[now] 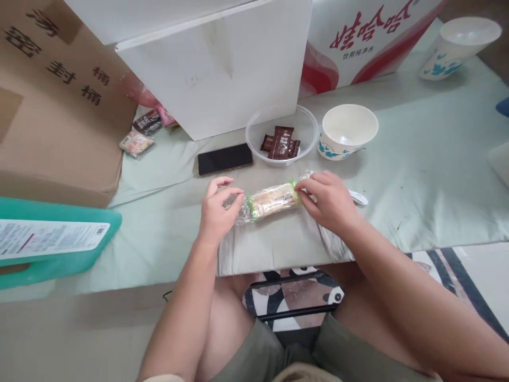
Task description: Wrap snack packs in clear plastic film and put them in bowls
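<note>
A pale yellow snack bar (275, 201) in a clear wrapper with green edges lies across the table in front of me, looking like a rice cracker or pastry. My left hand (220, 207) pinches the crinkled left end of its wrapper between thumb and fingers. At the other end, my right hand (328, 200) grips the wrapper near the green strip, fingers curled. Just beyond the snack sits a clear plastic bowl (254, 139) with several brown-wrapped bars (282, 142). A black phone (225, 159) lies to the bowl's left.
One paper cup (342, 140) stands beside the bowl; another cup (445, 58) is farther right. White boxes (222, 74) rise behind. At left are a cardboard box (51, 116), small snack packets (137, 143) and a green jug (95, 215). A white object (358, 197) lies by my right hand.
</note>
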Motion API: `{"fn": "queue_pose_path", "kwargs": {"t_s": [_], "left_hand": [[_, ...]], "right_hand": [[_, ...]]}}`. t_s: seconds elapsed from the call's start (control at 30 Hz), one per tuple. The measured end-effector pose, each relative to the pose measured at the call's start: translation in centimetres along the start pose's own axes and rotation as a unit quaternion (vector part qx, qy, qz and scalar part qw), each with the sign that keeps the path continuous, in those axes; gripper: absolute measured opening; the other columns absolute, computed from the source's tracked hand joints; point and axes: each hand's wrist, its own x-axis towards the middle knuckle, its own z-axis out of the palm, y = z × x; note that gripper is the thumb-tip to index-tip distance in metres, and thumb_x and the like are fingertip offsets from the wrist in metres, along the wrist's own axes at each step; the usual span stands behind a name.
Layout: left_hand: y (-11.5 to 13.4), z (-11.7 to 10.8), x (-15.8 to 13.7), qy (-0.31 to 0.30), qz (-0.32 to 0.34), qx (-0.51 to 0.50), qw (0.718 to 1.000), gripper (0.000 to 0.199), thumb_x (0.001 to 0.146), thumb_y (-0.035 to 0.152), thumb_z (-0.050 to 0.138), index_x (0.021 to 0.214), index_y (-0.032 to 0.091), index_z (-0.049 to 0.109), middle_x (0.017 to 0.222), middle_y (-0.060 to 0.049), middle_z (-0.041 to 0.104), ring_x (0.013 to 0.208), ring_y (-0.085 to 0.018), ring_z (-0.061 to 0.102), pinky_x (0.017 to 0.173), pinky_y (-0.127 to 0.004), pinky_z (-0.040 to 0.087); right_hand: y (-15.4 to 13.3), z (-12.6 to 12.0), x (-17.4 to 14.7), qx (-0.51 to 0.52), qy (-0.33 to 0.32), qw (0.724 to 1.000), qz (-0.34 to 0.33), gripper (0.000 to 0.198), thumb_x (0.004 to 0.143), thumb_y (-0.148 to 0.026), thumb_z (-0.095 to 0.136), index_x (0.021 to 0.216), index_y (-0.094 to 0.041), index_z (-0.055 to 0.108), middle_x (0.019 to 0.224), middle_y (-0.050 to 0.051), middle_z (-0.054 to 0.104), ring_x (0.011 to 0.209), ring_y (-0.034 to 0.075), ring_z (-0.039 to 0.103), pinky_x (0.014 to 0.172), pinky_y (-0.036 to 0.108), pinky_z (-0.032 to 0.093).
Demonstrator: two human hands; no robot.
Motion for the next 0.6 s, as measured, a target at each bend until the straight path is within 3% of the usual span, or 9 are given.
{"fn": "queue_pose_path", "kwargs": {"t_s": [0.1,0.17,0.23,0.3,0.4,0.47,0.6], "left_hand": [[0.2,-0.5,-0.2,-0.018,0.013,0.002,1.0,0.014,0.086,0.029,0.065,0.094,0.022,0.075,0.119,-0.008,0.065,0.115,-0.023,0.063,0.107,-0.044,0.05],[0.5,-0.8,-0.5,-0.084,0.019,0.002,0.996,0.019,0.083,0.031,0.07,0.099,0.022,0.075,0.127,-0.009,0.064,0.12,-0.025,0.062,0.108,-0.044,0.05],[0.9,-0.9,-0.7,-0.139,0.032,0.004,0.99,0.014,0.083,0.031,0.07,0.093,0.023,0.076,0.129,-0.009,0.064,0.12,-0.025,0.063,0.107,-0.043,0.051],[1.3,-1.1,-0.9,-0.138,0.052,0.009,0.989,0.014,0.087,0.029,0.064,0.081,0.023,0.075,0.123,-0.008,0.067,0.119,-0.025,0.064,0.105,-0.044,0.051],[2.2,-1.9,-1.2,-0.094,0.093,0.014,0.991,0.016,0.088,0.028,0.063,0.076,0.024,0.073,0.113,-0.006,0.072,0.123,-0.027,0.063,0.107,-0.047,0.05],[2.9,-2.6,-1.5,-0.097,0.122,0.008,0.988,0.015,0.088,0.026,0.063,0.075,0.024,0.071,0.101,-0.005,0.076,0.113,-0.026,0.068,0.102,-0.046,0.054],[4.1,-4.0,-2.6,-0.155,0.143,0.024,0.977,0.016,0.09,0.024,0.061,0.076,0.024,0.069,0.074,0.001,0.076,0.07,-0.017,0.071,0.078,-0.036,0.056]], "right_hand": [[-0.5,-1.1,-0.7,0.039,0.025,0.999,-0.022,0.02,0.097,-0.022,0.047,0.089,-0.023,0.066,0.094,0.01,0.069,0.087,0.024,0.062,0.078,0.037,0.046],[-0.7,-1.7,-1.2,0.048,0.016,0.997,-0.053,0.017,0.094,-0.019,0.048,0.09,-0.023,0.064,0.097,0.008,0.072,0.091,0.024,0.065,0.084,0.038,0.047],[-0.9,-2.1,-1.7,0.03,-0.007,0.996,-0.086,0.015,0.091,-0.018,0.049,0.089,-0.024,0.063,0.092,0.006,0.074,0.092,0.024,0.067,0.093,0.041,0.046],[-0.9,-2.4,-2.2,0.005,-0.042,0.994,-0.098,0.015,0.09,-0.02,0.051,0.094,-0.024,0.065,0.085,0.004,0.074,0.085,0.023,0.068,0.096,0.042,0.044],[-0.9,-3.1,-2.8,-0.012,-0.134,0.987,-0.09,0.022,0.094,-0.027,0.05,0.106,-0.022,0.068,0.076,0.003,0.074,0.069,0.02,0.065,0.082,0.038,0.044],[-1.0,-3.5,-2.9,-0.01,-0.196,0.976,-0.09,0.023,0.097,-0.03,0.048,0.102,-0.022,0.069,0.074,0.003,0.073,0.063,0.019,0.062,0.071,0.035,0.04],[-1.4,-3.8,-3.0,0.008,-0.263,0.963,-0.065,0.031,0.101,-0.035,0.044,0.09,-0.023,0.07,0.08,0.004,0.074,0.064,0.017,0.061,0.059,0.032,0.029]]}}
